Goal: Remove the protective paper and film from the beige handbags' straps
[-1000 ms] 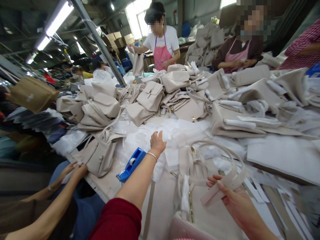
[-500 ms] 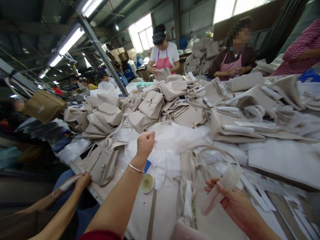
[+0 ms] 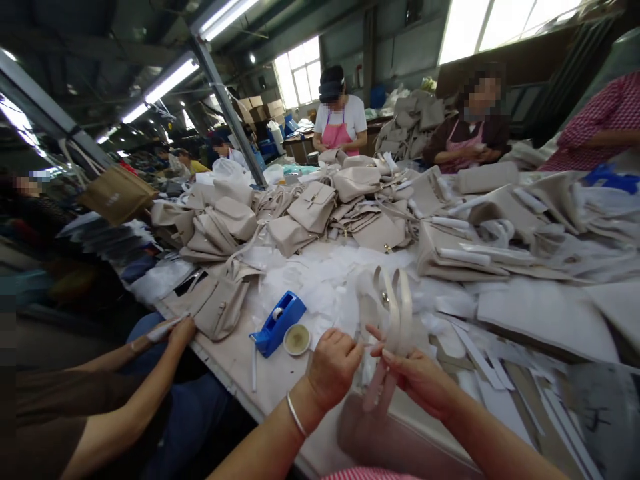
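In front of me a beige handbag (image 3: 405, 427) lies on the table. Its two looped handles (image 3: 400, 313) stand up, partly wrapped in pale translucent film. My right hand (image 3: 417, 380) grips these handles low down between thumb and fingers. Close on the left, my left hand (image 3: 334, 367) is closed in a pinch beside the wrapped part; whatever it pinches is too small to make out. A blue tape dispenser (image 3: 279, 323) rests left of my hands, touching or nearly touching a small round dish (image 3: 297, 340) with yellowish contents.
White wrapping sheets (image 3: 320, 273) cover the table's middle. Beige bags (image 3: 310, 207) are heaped behind them. Paper strips (image 3: 480, 360) lie at right. A co-worker's hands (image 3: 183, 330) touch another bag (image 3: 223, 307) at left. Other people stand or sit across the table.
My left hand has come down and right from above the tape dispenser to the handles, uncovering the dispenser. My right hand has moved left, and the handles now stand more upright.
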{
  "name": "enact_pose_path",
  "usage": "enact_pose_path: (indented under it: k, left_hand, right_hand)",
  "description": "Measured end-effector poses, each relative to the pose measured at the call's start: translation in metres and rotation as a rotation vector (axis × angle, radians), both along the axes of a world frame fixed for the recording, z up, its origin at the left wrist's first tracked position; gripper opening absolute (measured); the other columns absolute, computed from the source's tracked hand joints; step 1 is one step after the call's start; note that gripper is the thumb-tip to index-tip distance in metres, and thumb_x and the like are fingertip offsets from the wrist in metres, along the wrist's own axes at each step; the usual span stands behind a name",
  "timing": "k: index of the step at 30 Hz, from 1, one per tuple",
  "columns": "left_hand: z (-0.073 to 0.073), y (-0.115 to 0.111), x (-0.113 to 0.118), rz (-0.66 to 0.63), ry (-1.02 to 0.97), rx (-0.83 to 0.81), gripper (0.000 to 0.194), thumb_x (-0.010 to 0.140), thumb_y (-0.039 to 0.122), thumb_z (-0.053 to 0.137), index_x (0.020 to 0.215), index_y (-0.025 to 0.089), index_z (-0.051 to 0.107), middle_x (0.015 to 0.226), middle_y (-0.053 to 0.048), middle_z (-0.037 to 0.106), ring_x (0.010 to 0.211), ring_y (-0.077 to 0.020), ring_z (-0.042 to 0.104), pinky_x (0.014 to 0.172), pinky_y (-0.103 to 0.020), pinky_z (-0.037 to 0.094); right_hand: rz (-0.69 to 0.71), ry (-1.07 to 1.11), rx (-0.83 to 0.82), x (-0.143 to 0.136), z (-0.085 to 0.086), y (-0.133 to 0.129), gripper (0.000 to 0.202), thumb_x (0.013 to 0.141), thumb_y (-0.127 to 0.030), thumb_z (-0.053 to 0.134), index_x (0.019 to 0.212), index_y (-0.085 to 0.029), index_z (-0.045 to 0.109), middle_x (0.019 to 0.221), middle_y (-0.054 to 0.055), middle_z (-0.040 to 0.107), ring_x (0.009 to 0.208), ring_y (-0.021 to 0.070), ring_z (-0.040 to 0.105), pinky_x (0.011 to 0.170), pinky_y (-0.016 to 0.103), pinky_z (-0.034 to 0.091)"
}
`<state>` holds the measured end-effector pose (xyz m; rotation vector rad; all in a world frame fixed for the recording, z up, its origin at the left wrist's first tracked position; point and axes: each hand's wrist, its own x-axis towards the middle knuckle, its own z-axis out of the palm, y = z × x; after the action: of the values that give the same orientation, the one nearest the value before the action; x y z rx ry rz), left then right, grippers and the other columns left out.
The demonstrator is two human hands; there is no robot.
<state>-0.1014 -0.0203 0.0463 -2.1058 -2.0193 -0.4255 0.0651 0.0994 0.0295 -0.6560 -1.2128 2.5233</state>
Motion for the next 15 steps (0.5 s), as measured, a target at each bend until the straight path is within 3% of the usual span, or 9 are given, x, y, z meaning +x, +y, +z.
enact_pose_path:
  k: [2, 4, 7, 12, 15]
  left_hand:
    - [0.003, -0.012, 0.003, -0.016, -0.007, 0.012, 0.021, 0.095, 0.016, 0.047, 0.092, 0.023, 0.067, 0.081, -0.006, 0.064, 0.081, -0.0222, 0.059, 0.088, -0.044, 0.046]
    - [0.003, -0.023, 0.006, -0.04, -0.057, -0.004, 0.023, 0.095, 0.015, 0.045, 0.09, 0.023, 0.066, 0.082, -0.006, 0.064, 0.081, -0.0221, 0.059, 0.082, -0.04, 0.048]
    - [-0.003, -0.041, 0.009, -0.001, -0.212, -0.018, 0.024, 0.091, 0.011, 0.044, 0.093, 0.022, 0.065, 0.088, -0.008, 0.065, 0.083, -0.0221, 0.061, 0.075, -0.035, 0.05]
    - [-0.017, -0.076, -0.001, 0.275, -0.357, -0.014, 0.031, 0.07, 0.003, 0.048, 0.091, 0.021, 0.063, 0.086, -0.008, 0.068, 0.084, -0.0244, 0.065, 0.079, -0.037, 0.053]
    - [-0.022, -0.113, -0.015, 0.388, -0.378, -0.055, 0.034, 0.069, 0.004, 0.047, 0.09, 0.023, 0.065, 0.087, -0.007, 0.07, 0.087, -0.0248, 0.066, 0.083, -0.037, 0.053]
  right_hand:
    - [-0.054, -0.008, 0.003, 0.006, -0.004, -0.003, 0.03, 0.076, -0.047, 0.079, 0.091, -0.021, 0.077, 0.107, 0.006, 0.07, 0.08, 0.0169, 0.058, 0.072, 0.028, 0.046]
    - [-0.084, 0.004, 0.059, 0.012, -0.003, -0.004, 0.032, 0.074, -0.047, 0.08, 0.09, -0.02, 0.078, 0.089, 0.005, 0.069, 0.079, 0.0181, 0.057, 0.074, 0.028, 0.046]
    - [-0.081, 0.042, 0.159, 0.022, 0.005, -0.008, 0.03, 0.074, -0.047, 0.08, 0.087, -0.02, 0.078, 0.095, 0.007, 0.069, 0.09, 0.0223, 0.059, 0.082, 0.032, 0.046]
    - [0.015, 0.154, 0.2, 0.035, 0.028, -0.026, 0.026, 0.077, -0.045, 0.077, 0.086, -0.021, 0.078, 0.093, 0.008, 0.068, 0.095, 0.0247, 0.06, 0.088, 0.036, 0.046]
    - [0.041, 0.22, 0.198, 0.042, 0.034, -0.032, 0.026, 0.079, -0.046, 0.074, 0.087, -0.021, 0.078, 0.09, 0.009, 0.068, 0.093, 0.0252, 0.061, 0.087, 0.037, 0.047]
